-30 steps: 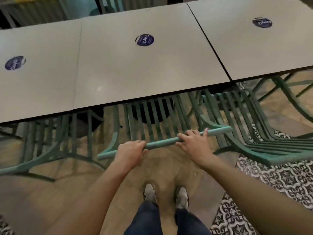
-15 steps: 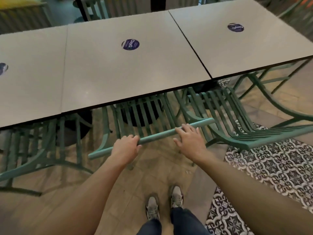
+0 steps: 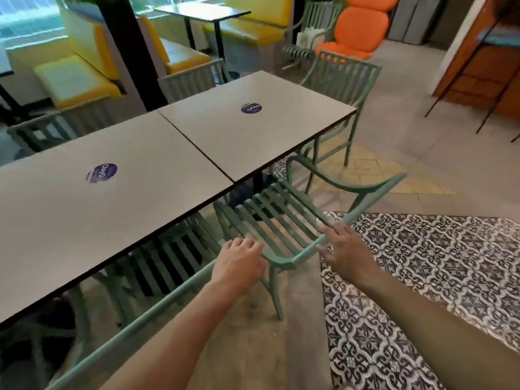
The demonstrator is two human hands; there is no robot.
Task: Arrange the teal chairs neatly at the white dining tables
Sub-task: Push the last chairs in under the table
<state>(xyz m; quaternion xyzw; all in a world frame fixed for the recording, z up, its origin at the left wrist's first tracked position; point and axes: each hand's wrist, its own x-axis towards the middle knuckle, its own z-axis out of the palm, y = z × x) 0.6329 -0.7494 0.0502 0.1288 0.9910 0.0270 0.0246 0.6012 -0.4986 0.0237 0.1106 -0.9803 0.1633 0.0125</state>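
Note:
One teal chair is tucked under the left white table (image 3: 118,220); its top rail (image 3: 135,325) runs diagonally below the table edge. My left hand (image 3: 239,263) lies over the right end of that rail with loosely bent fingers, gripping nothing that I can see. A second teal chair (image 3: 284,218) stands askew, half under the right white table (image 3: 253,128). My right hand (image 3: 346,246) touches its top rail (image 3: 377,192) with straight, spread fingers. A third teal chair (image 3: 340,80) stands at the right table's far end.
More teal chairs (image 3: 188,83) line the far side of the tables. A patterned black-and-white floor section (image 3: 422,277) lies to the right. Yellow booth seats (image 3: 76,80), a black post (image 3: 132,57) and an orange cushioned chair (image 3: 357,32) are behind.
My view swung right. Both hands let go of the tucked chair's rail. My right hand moved to the askew chair's rail, and my left hand slid to the first rail's right end.

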